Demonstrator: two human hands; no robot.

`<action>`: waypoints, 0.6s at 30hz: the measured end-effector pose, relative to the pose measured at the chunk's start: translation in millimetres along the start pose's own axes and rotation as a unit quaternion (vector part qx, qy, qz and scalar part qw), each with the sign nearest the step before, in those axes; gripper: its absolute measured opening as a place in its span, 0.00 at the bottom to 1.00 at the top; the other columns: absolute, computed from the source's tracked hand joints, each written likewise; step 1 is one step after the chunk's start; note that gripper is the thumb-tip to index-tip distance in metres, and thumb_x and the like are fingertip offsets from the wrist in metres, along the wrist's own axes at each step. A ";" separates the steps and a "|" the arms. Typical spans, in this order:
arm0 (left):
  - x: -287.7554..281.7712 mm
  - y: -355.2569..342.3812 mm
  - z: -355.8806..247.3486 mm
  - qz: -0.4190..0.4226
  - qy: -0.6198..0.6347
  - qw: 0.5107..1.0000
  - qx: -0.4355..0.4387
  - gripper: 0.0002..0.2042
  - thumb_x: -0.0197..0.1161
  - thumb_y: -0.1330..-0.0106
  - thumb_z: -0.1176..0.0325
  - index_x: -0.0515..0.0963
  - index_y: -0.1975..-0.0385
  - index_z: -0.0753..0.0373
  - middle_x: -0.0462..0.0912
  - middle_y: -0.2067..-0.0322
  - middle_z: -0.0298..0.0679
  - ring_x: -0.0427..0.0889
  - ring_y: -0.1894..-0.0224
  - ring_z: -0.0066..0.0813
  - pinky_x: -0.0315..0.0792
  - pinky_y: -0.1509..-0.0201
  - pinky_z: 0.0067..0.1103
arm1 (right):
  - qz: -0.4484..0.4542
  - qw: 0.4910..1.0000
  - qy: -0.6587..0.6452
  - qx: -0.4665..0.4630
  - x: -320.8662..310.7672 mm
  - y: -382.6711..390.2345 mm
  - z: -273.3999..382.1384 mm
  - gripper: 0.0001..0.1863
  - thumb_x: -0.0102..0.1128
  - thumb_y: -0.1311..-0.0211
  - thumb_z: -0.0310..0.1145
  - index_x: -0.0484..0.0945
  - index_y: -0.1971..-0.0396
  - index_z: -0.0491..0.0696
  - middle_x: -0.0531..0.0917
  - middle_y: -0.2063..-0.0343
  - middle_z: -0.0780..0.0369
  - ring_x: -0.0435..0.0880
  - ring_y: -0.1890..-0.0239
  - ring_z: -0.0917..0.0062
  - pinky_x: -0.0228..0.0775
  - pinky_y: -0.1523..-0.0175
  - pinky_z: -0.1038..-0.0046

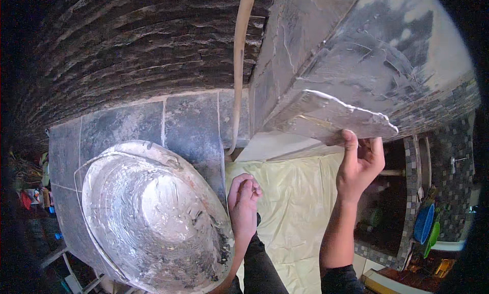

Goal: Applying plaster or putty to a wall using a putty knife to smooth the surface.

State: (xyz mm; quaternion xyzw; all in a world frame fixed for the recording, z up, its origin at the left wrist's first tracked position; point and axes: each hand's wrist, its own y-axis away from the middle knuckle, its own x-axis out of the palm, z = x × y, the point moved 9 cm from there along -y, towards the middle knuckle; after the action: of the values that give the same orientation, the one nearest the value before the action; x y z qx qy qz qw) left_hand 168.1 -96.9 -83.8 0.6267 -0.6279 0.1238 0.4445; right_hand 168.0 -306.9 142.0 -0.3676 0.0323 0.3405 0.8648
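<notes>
My right hand (359,164) is closed on the near edge of a wide, flat putty spreader (331,120), thumb on its face and fingers curled behind. White paste lines the spreader's far edge, which lies close to the grey, smeared wall panel (367,60); I cannot tell if they touch. Beside the right rim of a large plaster-crusted bucket (168,207) is my left hand (244,197), its fingers curled in and nothing visible in them. The bucket tilts its mouth toward me, showing whitish residue inside. Its rim hides part of my left forearm.
The bucket stands on a dark tiled ledge (191,118) below a rough, ridged dark wall (142,44). A pale pipe (240,65) runs down to the ledge's corner. Pale yellow sheeting (290,207) lies below my hands. Blue (423,222) and green basins (432,239) are at the right.
</notes>
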 end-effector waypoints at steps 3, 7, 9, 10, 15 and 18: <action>6.1 0.8 3.2 0.004 0.001 1.000 -0.011 0.06 0.53 0.30 0.71 0.71 0.57 0.62 0.72 0.69 0.33 0.71 0.65 0.23 0.67 0.57 0.21 | -0.050 0.999 0.010 -0.003 -19.2 -7.7 -4.1 0.06 0.61 0.38 0.21 0.76 0.62 0.37 0.83 0.68 0.64 0.78 0.66 0.84 0.70 0.59 0.81; 5.8 0.6 2.0 0.005 -0.004 1.000 -0.011 0.05 0.53 0.30 0.71 0.70 0.57 0.61 0.71 0.68 0.33 0.71 0.64 0.22 0.68 0.57 0.21 | -0.072 0.996 0.043 0.019 -63.1 -20.7 -29.9 0.09 0.62 0.36 0.24 0.77 0.58 0.38 0.83 0.64 0.63 0.78 0.64 0.83 0.72 0.58 0.79; 3.0 0.1 2.2 0.003 -0.003 1.000 -0.012 0.05 0.53 0.30 0.71 0.70 0.57 0.61 0.71 0.68 0.32 0.72 0.64 0.22 0.68 0.57 0.21 | -0.086 0.993 0.083 0.010 -84.5 -22.0 -37.8 0.11 0.61 0.35 0.25 0.76 0.56 0.36 0.83 0.62 0.61 0.79 0.61 0.81 0.72 0.54 0.78; 2.8 -0.1 3.3 0.005 -0.001 1.000 -0.015 0.06 0.53 0.30 0.70 0.70 0.57 0.61 0.71 0.68 0.32 0.72 0.64 0.22 0.68 0.57 0.21 | -0.089 0.992 0.085 0.040 -98.1 -19.7 -47.6 0.11 0.60 0.35 0.25 0.76 0.56 0.36 0.83 0.61 0.61 0.79 0.61 0.81 0.71 0.53 0.78; 13.6 2.3 10.2 0.017 0.005 1.000 -0.026 0.06 0.54 0.30 0.70 0.70 0.57 0.61 0.71 0.67 0.33 0.72 0.63 0.22 0.68 0.56 0.21 | -0.050 0.989 0.116 0.074 -136.9 8.9 -43.6 0.15 0.58 0.32 0.29 0.74 0.51 0.36 0.81 0.60 0.63 0.77 0.60 0.83 0.68 0.53 0.80; 10.5 3.0 7.4 -0.008 -0.003 1.000 -0.023 0.06 0.51 0.30 0.71 0.69 0.58 0.65 0.70 0.69 0.35 0.69 0.66 0.23 0.67 0.57 0.20 | -0.006 0.997 0.045 0.061 -84.4 25.9 -19.6 0.12 0.60 0.36 0.27 0.75 0.57 0.37 0.81 0.64 0.64 0.77 0.63 0.84 0.68 0.56 0.80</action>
State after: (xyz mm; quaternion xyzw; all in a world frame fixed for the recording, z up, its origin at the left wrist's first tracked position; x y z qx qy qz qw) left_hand 164.4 -108.8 -79.3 0.6219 -0.6267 0.1042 0.4578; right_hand 91.3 -354.6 137.6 -0.3293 0.0891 0.3156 0.8854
